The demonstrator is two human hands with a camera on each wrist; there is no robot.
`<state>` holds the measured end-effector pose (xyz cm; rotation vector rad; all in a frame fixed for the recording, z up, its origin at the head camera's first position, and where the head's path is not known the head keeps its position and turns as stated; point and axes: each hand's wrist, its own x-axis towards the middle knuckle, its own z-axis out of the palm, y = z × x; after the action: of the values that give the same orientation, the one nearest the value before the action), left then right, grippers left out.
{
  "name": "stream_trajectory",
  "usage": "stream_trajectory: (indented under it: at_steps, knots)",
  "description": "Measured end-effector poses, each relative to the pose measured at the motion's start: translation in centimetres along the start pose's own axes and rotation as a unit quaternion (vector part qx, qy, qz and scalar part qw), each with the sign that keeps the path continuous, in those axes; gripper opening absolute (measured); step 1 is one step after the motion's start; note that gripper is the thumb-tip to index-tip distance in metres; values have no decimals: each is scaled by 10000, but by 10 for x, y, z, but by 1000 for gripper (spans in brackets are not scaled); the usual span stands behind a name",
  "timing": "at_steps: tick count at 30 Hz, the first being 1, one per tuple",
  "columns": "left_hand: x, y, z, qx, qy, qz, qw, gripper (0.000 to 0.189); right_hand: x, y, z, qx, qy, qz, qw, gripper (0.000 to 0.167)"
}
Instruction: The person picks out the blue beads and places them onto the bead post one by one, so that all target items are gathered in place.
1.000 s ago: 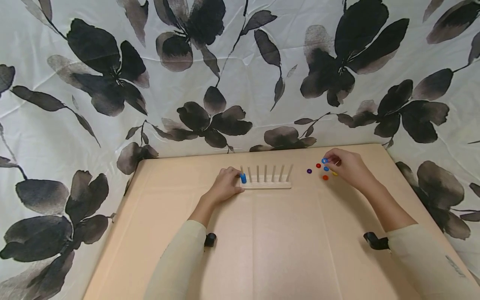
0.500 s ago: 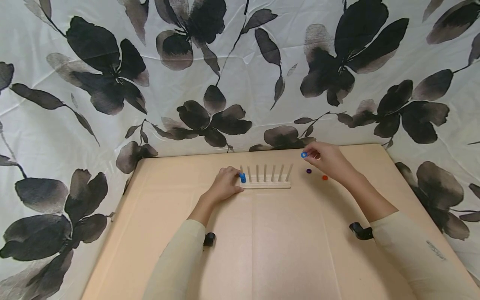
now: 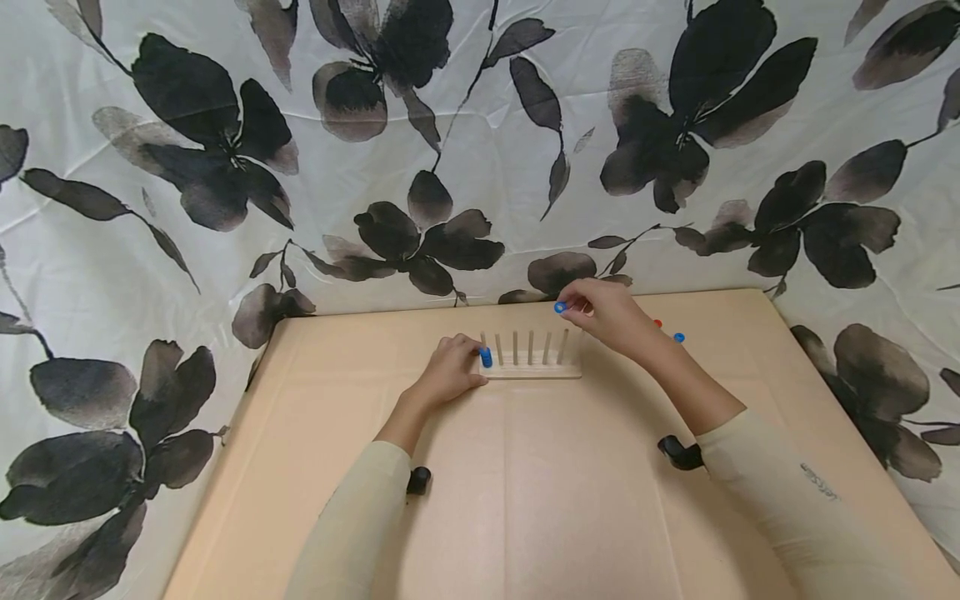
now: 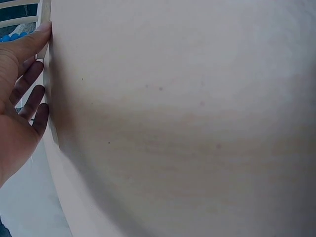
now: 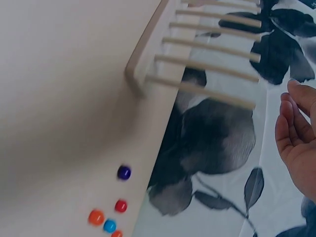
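A wooden peg rack (image 3: 532, 373) with a row of upright pegs stands near the table's far edge. Blue beads (image 3: 486, 357) are stacked on its leftmost peg; the other pegs are bare. My left hand (image 3: 448, 368) holds the rack's left end, and in the left wrist view the thumb lies on the base's edge. Above the right-hand pegs, my right hand (image 3: 611, 317) pinches a blue bead (image 3: 560, 307) between thumb and fingertips. That bead is hidden in the right wrist view, where the hand (image 5: 298, 138) sits beyond the peg tips.
Loose beads lie right of the rack: a purple bead (image 5: 124, 172), a red bead (image 5: 121, 206), an orange bead (image 5: 96, 217) and a blue bead (image 5: 109, 225) among them. The right forearm covers some in the head view. A floral cloth (image 3: 465, 125) hangs behind the table (image 3: 570, 483).
My right hand has carried the pinched blue bead left from the loose beads to above the rack's right-hand pegs. The left hand and the rack have stayed put.
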<state>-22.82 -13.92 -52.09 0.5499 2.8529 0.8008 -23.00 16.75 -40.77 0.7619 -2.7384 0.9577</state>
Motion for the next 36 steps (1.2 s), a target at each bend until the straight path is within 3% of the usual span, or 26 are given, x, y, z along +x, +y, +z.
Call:
stream_trajectory:
  at_steps: [13, 36]
  knots:
    - [1, -2, 1, 24, 45, 26, 10000, 54, 27, -36, 31, 236, -353, -207, 9989, 15]
    - [1, -1, -2, 73, 30, 118, 9999, 54, 53, -57, 75, -181, -1007, -624, 9928, 12]
